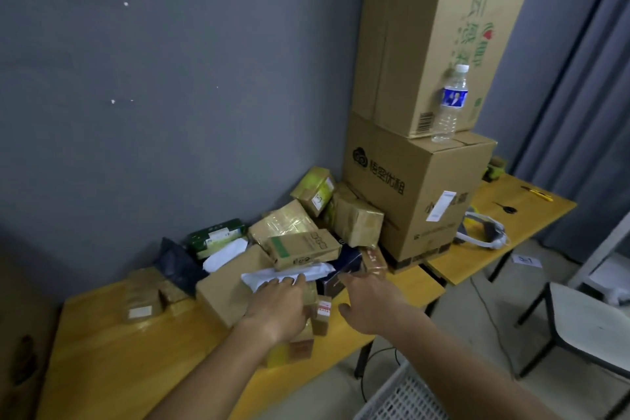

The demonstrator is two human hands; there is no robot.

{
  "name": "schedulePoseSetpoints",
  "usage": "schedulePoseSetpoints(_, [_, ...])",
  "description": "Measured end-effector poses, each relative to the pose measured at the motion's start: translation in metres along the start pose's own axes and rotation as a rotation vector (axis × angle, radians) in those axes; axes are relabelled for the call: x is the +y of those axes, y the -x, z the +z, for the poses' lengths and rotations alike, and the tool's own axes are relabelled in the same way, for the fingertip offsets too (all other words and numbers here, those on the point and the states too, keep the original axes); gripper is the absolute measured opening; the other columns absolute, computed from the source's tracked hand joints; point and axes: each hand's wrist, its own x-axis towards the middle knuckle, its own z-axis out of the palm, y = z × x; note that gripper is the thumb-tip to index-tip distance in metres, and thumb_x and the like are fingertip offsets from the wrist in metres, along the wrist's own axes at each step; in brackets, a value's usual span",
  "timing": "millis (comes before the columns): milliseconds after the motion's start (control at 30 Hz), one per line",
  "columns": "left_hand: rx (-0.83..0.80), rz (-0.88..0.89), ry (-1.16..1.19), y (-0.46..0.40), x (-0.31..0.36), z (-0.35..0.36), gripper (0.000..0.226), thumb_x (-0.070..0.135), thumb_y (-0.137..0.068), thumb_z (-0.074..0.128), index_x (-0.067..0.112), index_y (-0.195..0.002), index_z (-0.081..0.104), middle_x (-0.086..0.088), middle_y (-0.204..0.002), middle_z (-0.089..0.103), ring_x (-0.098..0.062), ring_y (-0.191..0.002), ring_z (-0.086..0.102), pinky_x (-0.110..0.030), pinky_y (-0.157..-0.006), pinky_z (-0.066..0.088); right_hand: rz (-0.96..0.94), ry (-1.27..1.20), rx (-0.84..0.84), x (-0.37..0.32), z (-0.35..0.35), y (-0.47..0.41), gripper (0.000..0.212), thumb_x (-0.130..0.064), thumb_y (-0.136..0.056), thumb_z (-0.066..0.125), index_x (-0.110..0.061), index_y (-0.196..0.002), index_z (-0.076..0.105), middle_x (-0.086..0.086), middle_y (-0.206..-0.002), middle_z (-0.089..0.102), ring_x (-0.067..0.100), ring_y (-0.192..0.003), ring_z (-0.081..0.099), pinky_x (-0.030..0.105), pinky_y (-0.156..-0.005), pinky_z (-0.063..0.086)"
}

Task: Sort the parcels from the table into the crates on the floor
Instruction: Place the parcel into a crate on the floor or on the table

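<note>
A heap of parcels lies on the yellow table (102,351) against the grey wall: brown taped boxes (354,218), a green packet (214,235), a dark bag (177,266) and a dark blue box (341,271). My left hand (278,307) reaches over a brown carton (225,293), its fingertips touching a white plastic mailer (289,273). My right hand (370,303) is stretched out with straight fingers, holding nothing, towards the dark blue box and a small taped parcel (375,257). A small box with a red label (323,314) sits between my hands. A white lattice crate (402,395) shows at the bottom edge.
Two large cardboard boxes (409,194) are stacked at the table's right end, with a water bottle (450,106) on the lower one. A second table (531,215) carries scissors, a yellow cutter and a white device. A chair (586,334) stands at the right.
</note>
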Motion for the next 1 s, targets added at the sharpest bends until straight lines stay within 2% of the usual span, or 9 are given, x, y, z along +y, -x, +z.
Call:
schedulePoseSetpoints(167, [-0.016,-0.019,0.031,-0.029,-0.019,0.006,0.070,0.053,-0.098,0.046,0.017,-0.156,0.027,-0.005,-0.155,0.043,-0.029,-0.139,0.044,-0.041,-0.107,0.043,-0.006,0.014,-0.014,0.008,0.003,-0.037,0.057,-0.040,-0.099,0.052,-0.020,-0.151,0.038,0.007,-0.137,0.056,0.030,-0.127,0.053,0.039,-0.096,0.049])
schedulePoseSetpoints(267, [-0.048,-0.028,0.034,-0.055,-0.025,0.007,0.070,0.049,-0.099,0.047,0.017,-0.157,0.024,-0.007,-0.157,0.040,-0.029,-0.140,0.042,-0.041,-0.109,0.041,-0.018,-0.002,-0.021,0.018,0.007,-0.065,0.054,-0.039,-0.100,0.053,-0.020,-0.149,0.039,0.006,-0.134,0.057,0.029,-0.124,0.054,0.039,-0.096,0.049])
schedulePoseSetpoints(433, [-0.060,-0.068,0.047,-0.117,-0.039,0.012,0.059,0.046,-0.097,0.051,0.022,-0.149,0.038,-0.005,-0.145,0.054,-0.027,-0.127,0.055,-0.039,-0.102,0.047,-0.048,-0.054,-0.038,0.041,0.018,-0.129,0.045,-0.036,-0.099,0.050,-0.021,-0.142,0.045,0.004,-0.133,0.057,0.028,-0.123,0.054,0.039,-0.095,0.048])
schedulePoseSetpoints(567, [-0.139,-0.121,0.034,-0.176,-0.055,0.020,0.041,0.044,-0.096,0.053,0.023,-0.131,0.051,-0.005,-0.131,0.061,-0.026,-0.116,0.059,-0.039,-0.095,0.048,-0.086,-0.099,-0.075,0.059,0.027,-0.189,0.037,-0.029,-0.095,0.055,-0.021,-0.131,0.050,0.006,-0.125,0.060,0.028,-0.115,0.057,0.039,-0.094,0.051])
schedulePoseSetpoints(633, [-0.173,-0.147,0.011,-0.207,-0.064,0.025,0.049,0.047,-0.095,0.052,0.021,-0.136,0.047,-0.007,-0.135,0.057,-0.028,-0.121,0.056,-0.039,-0.098,0.046,-0.101,-0.117,-0.098,0.069,0.033,-0.216,0.036,-0.029,-0.095,0.057,-0.019,-0.129,0.051,0.006,-0.123,0.060,0.027,-0.112,0.057,0.040,-0.094,0.051])
schedulePoseSetpoints(767, [-0.207,-0.176,-0.063,-0.259,-0.082,0.034,0.075,0.054,-0.091,0.055,0.024,-0.154,0.025,-0.006,-0.149,0.046,-0.030,-0.132,0.048,-0.042,-0.106,0.041,-0.113,-0.158,-0.127,0.087,0.046,-0.261,0.036,-0.026,-0.095,0.056,-0.020,-0.131,0.051,0.004,-0.125,0.058,0.024,-0.113,0.057,0.039,-0.098,0.051])
schedulePoseSetpoints(900, [-0.271,-0.181,-0.102,-0.300,-0.102,0.043,0.098,0.064,-0.074,0.063,0.031,-0.154,0.015,0.000,-0.157,0.034,-0.030,-0.140,0.039,-0.049,-0.110,0.039,-0.092,-0.184,-0.155,0.099,0.058,-0.295,0.028,-0.025,-0.094,0.054,-0.019,-0.121,0.058,0.003,-0.113,0.061,0.020,-0.101,0.059,0.032,-0.087,0.053])
schedulePoseSetpoints(1000, [-0.325,-0.146,-0.073,-0.327,-0.118,0.054,0.117,0.071,-0.059,0.067,0.039,-0.153,0.004,0.001,-0.157,0.029,-0.032,-0.139,0.035,-0.055,-0.107,0.040,-0.082,-0.186,-0.183,0.102,0.067,-0.310,0.028,-0.023,-0.094,0.055,-0.018,-0.121,0.059,0.002,-0.111,0.060,0.020,-0.100,0.058,0.034,-0.088,0.054])
